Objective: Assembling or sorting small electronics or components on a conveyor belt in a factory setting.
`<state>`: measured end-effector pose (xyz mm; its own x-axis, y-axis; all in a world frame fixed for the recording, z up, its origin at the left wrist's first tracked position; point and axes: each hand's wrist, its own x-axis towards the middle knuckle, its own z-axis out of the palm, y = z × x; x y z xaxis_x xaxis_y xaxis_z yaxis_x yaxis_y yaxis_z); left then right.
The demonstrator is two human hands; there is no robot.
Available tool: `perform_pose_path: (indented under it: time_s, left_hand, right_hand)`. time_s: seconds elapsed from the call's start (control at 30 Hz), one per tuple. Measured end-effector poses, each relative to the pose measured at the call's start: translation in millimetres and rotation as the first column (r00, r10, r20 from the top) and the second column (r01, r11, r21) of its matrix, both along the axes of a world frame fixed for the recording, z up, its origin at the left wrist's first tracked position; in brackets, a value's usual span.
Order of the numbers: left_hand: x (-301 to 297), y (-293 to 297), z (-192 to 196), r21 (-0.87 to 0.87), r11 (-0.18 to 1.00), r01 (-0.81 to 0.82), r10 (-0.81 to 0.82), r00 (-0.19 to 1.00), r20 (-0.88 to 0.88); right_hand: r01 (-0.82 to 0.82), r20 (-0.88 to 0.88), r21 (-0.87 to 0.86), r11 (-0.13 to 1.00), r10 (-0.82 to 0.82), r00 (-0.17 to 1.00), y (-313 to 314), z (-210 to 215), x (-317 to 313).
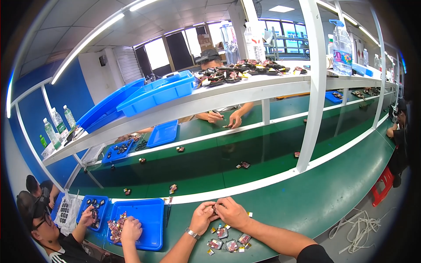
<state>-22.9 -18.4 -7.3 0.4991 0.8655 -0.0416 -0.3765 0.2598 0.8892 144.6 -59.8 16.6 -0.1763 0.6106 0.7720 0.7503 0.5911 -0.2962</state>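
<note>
Left hand (pixel 202 217) and right hand (pixel 231 212) are pinching together on a tiny dark part (pixel 215 206), holding it just above a cluster of small clear-wrapped red-and-yellow packets (pixel 227 239) lying on the green workbench (pixel 307 197).

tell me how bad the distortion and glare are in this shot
Head view: strong fisheye, so the shelf and post bow and the corners go black; ceiling lights and windows blow out; the green belt shows reflections; both hands, left and right, are sharp at the parts.
</note>
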Motion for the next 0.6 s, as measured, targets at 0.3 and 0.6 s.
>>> perform_pose_path:
  time_s: [0.3,0.6]
  left_hand:
    - [7.2,-4.8,0.2,0.114,0.983,-0.144,0.165,0.967,-0.194]
    - [7.6,-5.4,3.6,0.158,0.984,-0.076,0.101,0.983,-0.151]
  right_hand:
    - [-0.134,-0.303,-0.121,0.984,0.092,0.949,2.4,-3.8,-1.1]
    - [-0.205,-0.549,-0.348,0.915,-0.021,0.835,1.5,-5.5,1.6]
